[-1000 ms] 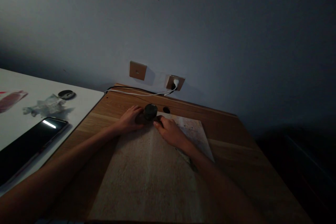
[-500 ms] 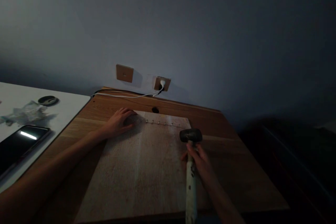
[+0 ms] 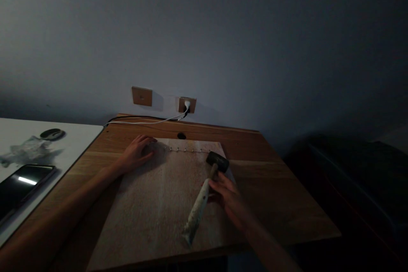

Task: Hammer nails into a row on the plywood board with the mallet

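Observation:
My right hand (image 3: 227, 191) is closed around the neck of a mallet with a black head (image 3: 217, 162) and a pale, worn handle (image 3: 197, 210). The mallet head is over the far right part of a flat wooden board (image 3: 149, 216), by the right end of a row of small shiny metal pieces (image 3: 185, 150). Too small to name for sure, these pieces look like hooks or bent nails. At the board's far left corner rests my left hand (image 3: 137, 153), thumb apart from the fingers and holding nothing; its fingertips are dim.
Under the board is a brown wooden tabletop (image 3: 280, 191) against the wall. A white table (image 3: 86, 134) on the left bears a phone (image 3: 27, 182), crumpled clear plastic bags (image 3: 28, 151) and a dark round object (image 3: 52, 134). White and black cables run to a wall socket (image 3: 192, 105).
The mallet has turned, its handle end swinging left and its head tilting nearer the row's right end. My left hand stays on the board's corner. The view has shifted slightly.

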The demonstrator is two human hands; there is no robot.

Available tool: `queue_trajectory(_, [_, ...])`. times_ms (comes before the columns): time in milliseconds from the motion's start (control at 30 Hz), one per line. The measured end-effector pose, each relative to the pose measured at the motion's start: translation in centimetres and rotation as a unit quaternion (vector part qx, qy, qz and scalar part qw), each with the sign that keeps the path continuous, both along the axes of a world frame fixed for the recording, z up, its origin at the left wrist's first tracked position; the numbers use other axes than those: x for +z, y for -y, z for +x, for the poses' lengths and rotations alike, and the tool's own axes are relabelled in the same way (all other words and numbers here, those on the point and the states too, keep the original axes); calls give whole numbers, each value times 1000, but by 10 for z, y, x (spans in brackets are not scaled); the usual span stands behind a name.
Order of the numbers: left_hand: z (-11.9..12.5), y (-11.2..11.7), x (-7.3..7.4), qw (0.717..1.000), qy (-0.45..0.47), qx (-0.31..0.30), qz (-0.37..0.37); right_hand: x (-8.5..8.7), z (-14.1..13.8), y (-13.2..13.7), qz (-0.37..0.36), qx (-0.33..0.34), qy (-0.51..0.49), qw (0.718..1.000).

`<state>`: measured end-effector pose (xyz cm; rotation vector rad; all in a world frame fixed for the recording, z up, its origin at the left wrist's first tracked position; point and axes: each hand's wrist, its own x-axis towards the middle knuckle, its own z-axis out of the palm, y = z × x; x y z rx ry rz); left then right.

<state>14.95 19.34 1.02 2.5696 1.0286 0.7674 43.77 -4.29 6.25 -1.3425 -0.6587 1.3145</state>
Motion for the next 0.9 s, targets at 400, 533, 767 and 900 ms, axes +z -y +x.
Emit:
queue_trajectory(400, [3,61,39,991,-51,83,88,-24,31,35,6,64,314,947])
queue_trajectory(533, [32,95,55,992,-2,105,73,-17,25,43,26,110,404,908])
queue_trajectory(767, [6,138,40,985,-52,115,114,-7,23,58,103,150,458,870])
queue_trajectory(900, [-45,152,31,971,-118,194,72,-27,49,72,163,77,555,812])
